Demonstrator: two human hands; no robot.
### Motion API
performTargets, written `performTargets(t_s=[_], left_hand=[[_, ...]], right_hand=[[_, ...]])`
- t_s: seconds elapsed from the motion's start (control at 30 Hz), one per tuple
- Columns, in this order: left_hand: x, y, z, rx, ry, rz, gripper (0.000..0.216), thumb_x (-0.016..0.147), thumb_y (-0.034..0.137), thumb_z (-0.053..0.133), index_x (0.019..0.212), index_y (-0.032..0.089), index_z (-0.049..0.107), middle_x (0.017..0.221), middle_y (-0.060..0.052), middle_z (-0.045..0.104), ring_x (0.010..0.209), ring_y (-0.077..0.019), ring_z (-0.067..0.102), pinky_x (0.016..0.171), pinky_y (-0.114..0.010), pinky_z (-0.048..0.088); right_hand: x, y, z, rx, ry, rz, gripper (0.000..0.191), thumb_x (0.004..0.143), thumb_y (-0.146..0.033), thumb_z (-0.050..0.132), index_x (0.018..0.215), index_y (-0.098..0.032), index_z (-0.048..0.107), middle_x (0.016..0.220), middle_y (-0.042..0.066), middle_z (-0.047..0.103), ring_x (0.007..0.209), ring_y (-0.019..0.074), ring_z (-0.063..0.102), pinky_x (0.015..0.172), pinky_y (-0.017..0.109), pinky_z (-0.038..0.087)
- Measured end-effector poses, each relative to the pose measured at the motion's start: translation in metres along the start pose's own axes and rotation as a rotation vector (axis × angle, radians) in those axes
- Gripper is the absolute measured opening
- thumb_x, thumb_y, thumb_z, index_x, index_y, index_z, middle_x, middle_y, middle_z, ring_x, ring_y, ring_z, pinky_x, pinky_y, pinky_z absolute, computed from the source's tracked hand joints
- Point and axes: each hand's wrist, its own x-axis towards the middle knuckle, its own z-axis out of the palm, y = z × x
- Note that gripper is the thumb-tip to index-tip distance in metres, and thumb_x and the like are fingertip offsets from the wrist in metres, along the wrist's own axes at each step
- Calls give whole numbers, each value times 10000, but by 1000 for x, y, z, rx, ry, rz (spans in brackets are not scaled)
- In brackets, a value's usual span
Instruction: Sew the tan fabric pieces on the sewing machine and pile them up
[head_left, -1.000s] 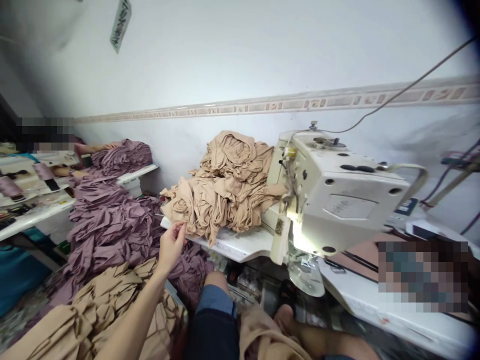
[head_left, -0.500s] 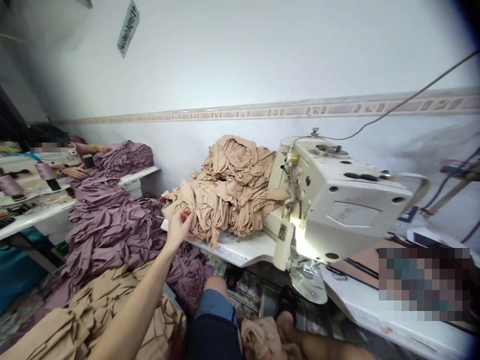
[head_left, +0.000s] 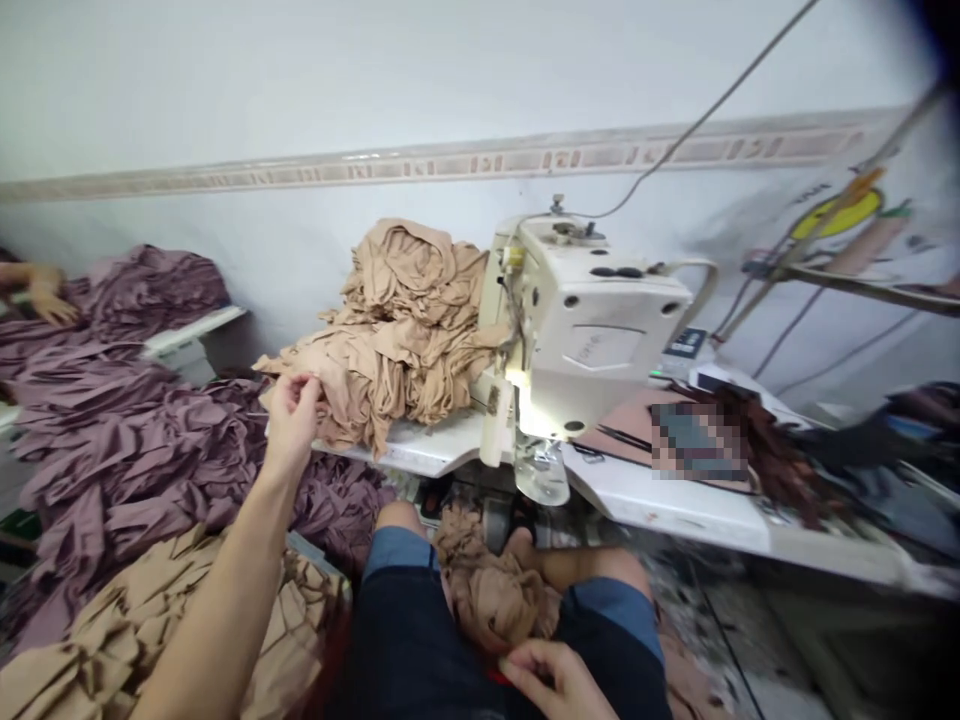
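My left hand [head_left: 295,412] is at the near left edge of a rumpled heap of tan cloth [head_left: 409,345]. Its thumb and fingers are pinched together against the cloth's edge; what lies between them is hidden. Low in the view, over my lap, my right hand [head_left: 551,682] has thumb and forefinger closed, with a small patch of red at the tips that I cannot make out. Between my knees hangs a bunched tan cloth [head_left: 491,590]. To the right of the heap stands a white sewing machine [head_left: 592,340] with its lamp lit.
Purple cloth [head_left: 150,440] spills down on the left, where a co-worker's hand [head_left: 52,300] rests. More tan cloth [head_left: 292,640] lies below my left forearm. The white table [head_left: 675,505] runs right, bearing dark brown cloth [head_left: 787,450]. A cable [head_left: 697,120] rises from the machine.
The view has swung to the right and down. My right hand has come into view at the bottom. My left hand stays pinched at the heap's edge.
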Motion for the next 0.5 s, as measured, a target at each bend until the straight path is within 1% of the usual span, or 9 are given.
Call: performTargets(t_s=[0.1,0.17,0.23,0.3,0.33,0.37,0.4,0.43,0.5], left_hand=[[-36,17,3,-157,-104,-63,335,825,434,782,996,214,595,750,56,555,577,-106,514,503,-178,415],[-65,27,3,-169,-159,-110,332,824,437,816,1001,217,641,795,27,616,639,-128,574,556,-195,473],[-98,32,4,-105,-371,-190,332,827,459,844,1006,228,688,839,-8,665,702,-170,624,584,-229,504],[-133,29,8,-11,-751,-270,294,831,450,867,957,218,738,898,-55,709,787,-208,661,646,-265,536],[-151,24,11,29,-955,-339,269,854,436,861,969,214,759,889,-59,711,784,-205,657,658,-270,531],[-169,17,16,34,-1103,-417,262,883,426,843,1015,212,768,863,-48,698,754,-187,638,651,-261,510],[-186,8,21,11,-1204,-500,286,895,416,839,1077,209,763,846,-32,683,713,-161,609,624,-242,473],[-201,-1,26,-29,-1272,-581,314,889,412,850,1100,202,749,841,-20,673,678,-137,583,604,-226,440],[-223,-18,35,-110,-1313,-657,358,857,400,889,1097,191,726,860,-17,677,691,-124,583,634,-221,439]], right_hand=[[-4,-5,-8,21,3,-34,543,823,-724,759,771,-191,846,778,77,803,793,294,722,735,362,545],[-5,-13,-17,38,-16,-43,543,871,-703,733,791,-178,846,781,75,799,785,275,710,731,345,525],[-4,-23,-26,73,-27,-63,534,901,-682,728,800,-169,838,768,65,789,765,251,692,727,329,509],[-2,-36,-31,135,3,-80,554,909,-692,730,776,-161,815,725,50,759,705,215,649,682,304,485],[0,-43,-32,178,28,-81,577,913,-707,724,759,-156,801,703,45,738,663,192,614,640,288,462],[1,-50,-32,224,53,-79,601,920,-723,711,751,-152,792,692,41,721,624,171,575,597,274,432],[3,-58,-30,271,69,-80,615,929,-734,696,769,-148,792,698,39,712,600,154,541,568,263,406],[5,-66,-28,314,66,-86,613,939,-736,685,812,-147,801,725,38,714,593,143,522,556,256,393],[7,-80,-21,359,-22,-123,565,947,-710,697,904,-158,815,767,24,710,608,135,510,572,250,397]])
